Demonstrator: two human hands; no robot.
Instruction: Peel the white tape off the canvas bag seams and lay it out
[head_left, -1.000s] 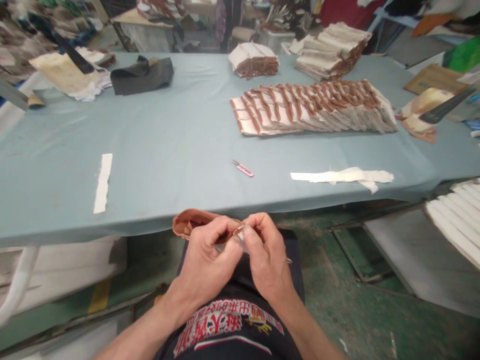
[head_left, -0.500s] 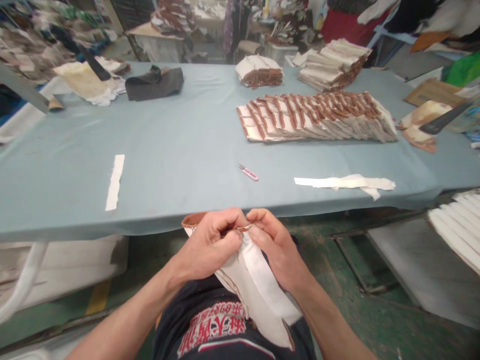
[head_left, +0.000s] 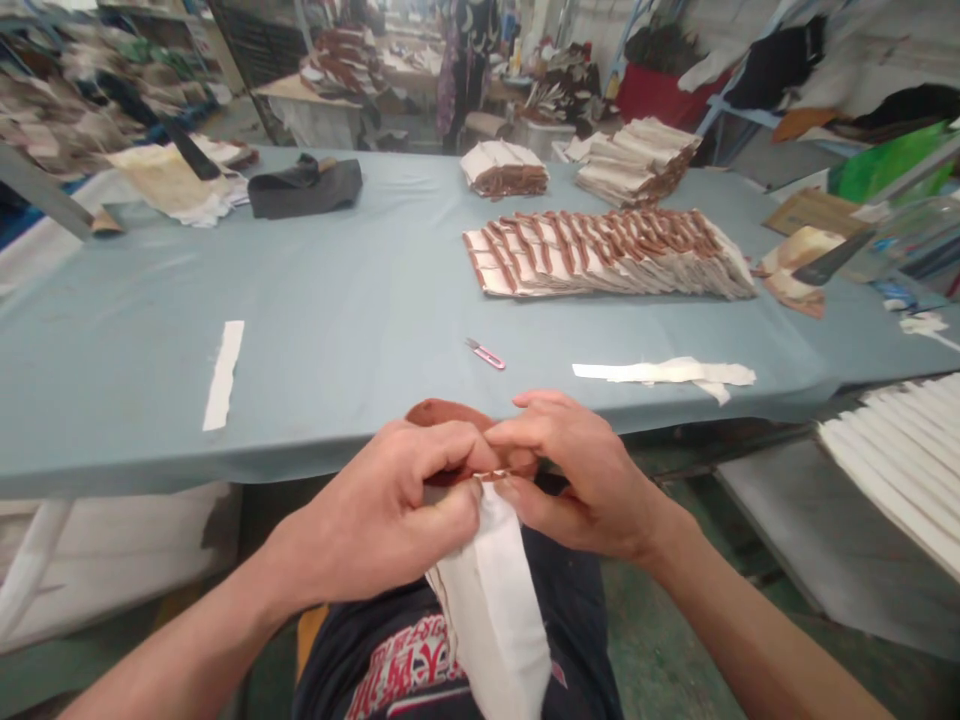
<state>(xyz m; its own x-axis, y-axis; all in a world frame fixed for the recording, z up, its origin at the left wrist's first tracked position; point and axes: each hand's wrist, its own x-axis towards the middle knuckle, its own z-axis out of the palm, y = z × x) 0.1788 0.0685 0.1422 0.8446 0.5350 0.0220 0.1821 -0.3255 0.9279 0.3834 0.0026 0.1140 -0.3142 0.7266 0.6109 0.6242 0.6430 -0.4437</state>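
Both hands pinch the gathered seam of a cream and brown fabric piece (head_left: pixel 491 610), which hangs down over my dark, red-lettered clothing. My left hand (head_left: pixel 409 490) closes thumb against fingers on the seam's left side. My right hand (head_left: pixel 574 470) grips its right side between thumb and forefinger, the other fingers loosely curled. A brown part (head_left: pixel 442 412) of the piece rises behind my knuckles, near the table edge. Beyond, on the table, lie small pink-handled thread snips (head_left: pixel 486 354), touched by neither hand.
The blue-covered table (head_left: pixel 337 330) spans the front. On it are a long row of brown-edged cream pieces (head_left: pixel 600 255), two stacks behind, a white strip (head_left: pixel 223 375) at left, more strips (head_left: pixel 664 372) at right, and dark folded cloth (head_left: pixel 304 188). White layered material (head_left: pixel 892 450) stands at right.
My hands have moved slightly apart at the wrists and turned the piece, so its brown part now shows behind the fingers. The view has shifted a little.
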